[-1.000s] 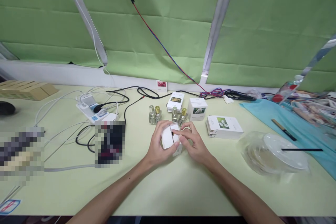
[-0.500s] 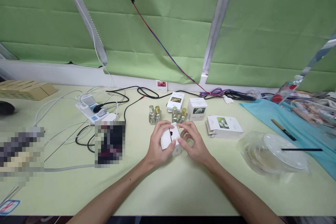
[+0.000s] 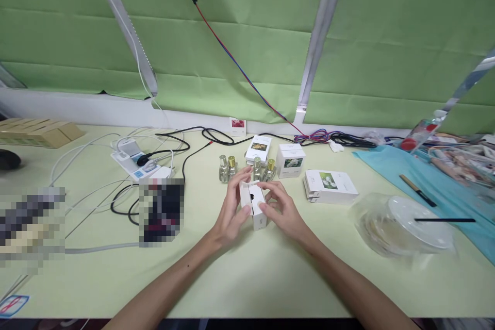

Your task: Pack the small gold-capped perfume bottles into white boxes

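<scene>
A small white carton (image 3: 260, 220) stands on the table between my hands, its top flap raised toward the left. Under the flap a white insert with a dark round hole shows. My right hand (image 3: 284, 210) grips the carton's right side, thumb and fingertips on its top edges. My left hand (image 3: 232, 211) is at the left side, fingers spread around the raised flap and thumb close to the carton's edge; whether it touches is unclear. Just behind are glass bottles with a silver cap (image 3: 223, 169) and a gold cap (image 3: 269, 169).
White boxes with flower pictures, one upright (image 3: 291, 161) and others lying flat (image 3: 331, 186), are behind and to the right. A plastic-wrapped white-lidded container (image 3: 419, 224) sits at right. A power strip (image 3: 135, 160) and cables spread at left; a blue cloth (image 3: 390, 162) lies far right.
The carton's flap has come up and swung left. My left hand's fingers have spread and its thumb has drawn back from the carton top. My right hand has stayed on the carton.
</scene>
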Demonstrator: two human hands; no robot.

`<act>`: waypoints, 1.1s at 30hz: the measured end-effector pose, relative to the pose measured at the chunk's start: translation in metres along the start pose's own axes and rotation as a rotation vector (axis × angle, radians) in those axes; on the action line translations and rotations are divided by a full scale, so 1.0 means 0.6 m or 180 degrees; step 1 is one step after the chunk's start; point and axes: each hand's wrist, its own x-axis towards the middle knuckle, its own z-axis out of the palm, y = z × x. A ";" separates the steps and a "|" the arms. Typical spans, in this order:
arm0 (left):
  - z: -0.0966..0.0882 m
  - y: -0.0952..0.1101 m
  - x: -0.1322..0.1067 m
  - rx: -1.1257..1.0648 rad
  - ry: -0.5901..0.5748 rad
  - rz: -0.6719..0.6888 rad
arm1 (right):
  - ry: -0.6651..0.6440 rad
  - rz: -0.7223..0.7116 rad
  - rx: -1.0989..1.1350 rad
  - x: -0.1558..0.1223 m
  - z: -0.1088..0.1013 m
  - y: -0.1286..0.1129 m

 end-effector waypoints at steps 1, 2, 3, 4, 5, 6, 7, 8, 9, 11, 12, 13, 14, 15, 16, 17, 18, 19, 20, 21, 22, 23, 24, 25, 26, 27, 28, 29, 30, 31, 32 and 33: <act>0.001 0.000 -0.001 -0.0141 -0.0017 -0.0060 | 0.0001 0.0012 0.0031 0.000 0.001 0.000; 0.003 0.000 -0.001 -0.0226 -0.0024 -0.0131 | 0.0000 0.0024 0.0056 0.000 0.002 0.001; 0.004 0.001 -0.001 -0.0260 -0.0026 -0.0186 | -0.0009 0.0036 0.0073 0.000 0.003 0.002; 0.006 0.002 -0.001 -0.0255 -0.0028 -0.0226 | -0.0018 0.0044 0.0083 0.000 0.003 0.003; 0.007 0.003 -0.001 -0.0241 -0.0036 -0.0256 | -0.0036 0.0049 0.0096 0.000 0.004 0.004; 0.007 0.003 0.000 -0.0229 -0.0040 -0.0286 | -0.0055 0.0049 0.0112 0.000 0.004 0.006; 0.007 0.003 0.000 -0.0222 -0.0038 -0.0316 | -0.0071 0.0045 0.0134 0.000 0.005 0.008; 0.007 0.002 0.000 -0.0214 -0.0035 -0.0347 | -0.0086 0.0041 0.0162 0.000 0.006 0.009; 0.006 0.001 0.000 -0.0192 -0.0036 -0.0380 | -0.0089 0.0037 0.0196 0.000 0.007 0.010; 0.005 -0.002 -0.001 -0.0094 -0.0049 -0.0423 | -0.0072 0.0036 0.0259 0.000 0.010 0.011; 0.005 -0.003 -0.001 -0.0028 -0.0067 -0.0420 | -0.0052 0.0034 0.0284 0.000 0.011 0.011; 0.005 -0.003 -0.001 0.0034 -0.0069 -0.0398 | -0.0036 0.0033 0.0310 -0.001 0.012 0.010; 0.006 -0.003 -0.002 0.0092 -0.0067 -0.0365 | -0.0022 0.0035 0.0332 -0.001 0.013 0.009; 0.006 -0.002 -0.002 0.0144 -0.0054 -0.0316 | -0.0016 0.0040 0.0353 -0.001 0.014 0.008; 0.007 -0.002 -0.002 0.0201 -0.0039 -0.0261 | -0.0015 0.0049 0.0371 -0.001 0.015 0.008; 0.009 -0.001 -0.002 0.0265 -0.0025 -0.0210 | -0.0018 0.0065 0.0387 -0.001 0.015 0.007; 0.009 0.000 -0.002 0.0335 -0.0008 -0.0162 | -0.0019 0.0087 0.0398 -0.001 0.015 0.007; 0.010 0.001 -0.002 0.0404 0.0006 -0.0122 | -0.0018 0.0112 0.0409 -0.001 0.016 0.006; 0.011 0.002 -0.001 0.0463 0.0021 -0.0090 | -0.0016 0.0138 0.0420 0.000 0.015 0.007; 0.011 0.003 -0.001 0.0509 0.0037 -0.0069 | -0.0013 0.0164 0.0435 0.000 0.015 0.007; 0.012 0.003 0.000 0.0541 0.0048 -0.0054 | -0.0011 0.0182 0.0452 0.001 0.015 0.007; 0.012 0.004 0.001 0.0566 0.0055 -0.0040 | -0.0018 0.0190 0.0472 0.002 0.014 0.007; 0.012 0.004 0.001 0.0588 0.0056 -0.0028 | -0.0029 0.0190 0.0489 0.002 0.014 0.007; 0.013 0.004 0.001 0.0612 0.0050 -0.0017 | -0.0048 0.0188 0.0502 0.003 0.013 0.007; 0.013 0.004 0.001 0.0635 0.0042 0.0002 | -0.0067 0.0181 0.0511 0.003 0.013 0.007; 0.013 0.004 0.001 0.0654 0.0029 0.0023 | -0.0088 0.0171 0.0519 0.004 0.012 0.007; 0.013 0.003 0.001 0.0671 0.0019 0.0047 | -0.0106 0.0165 0.0525 0.004 0.012 0.007; 0.014 0.002 0.000 0.0689 0.0005 0.0074 | -0.0122 0.0165 0.0530 0.004 0.012 0.006; 0.014 0.001 0.000 0.0706 -0.0011 0.0108 | -0.0134 0.0164 0.0537 0.004 0.012 0.007; 0.014 -0.001 -0.001 0.0726 -0.0029 0.0150 | -0.0151 0.0165 0.0548 0.004 0.012 0.007; 0.014 -0.002 -0.002 0.0748 -0.0051 0.0194 | -0.0174 0.0171 0.0558 0.005 0.011 0.008; 0.014 -0.004 -0.003 0.0772 -0.0078 0.0228 | -0.0203 0.0179 0.0569 0.005 0.010 0.009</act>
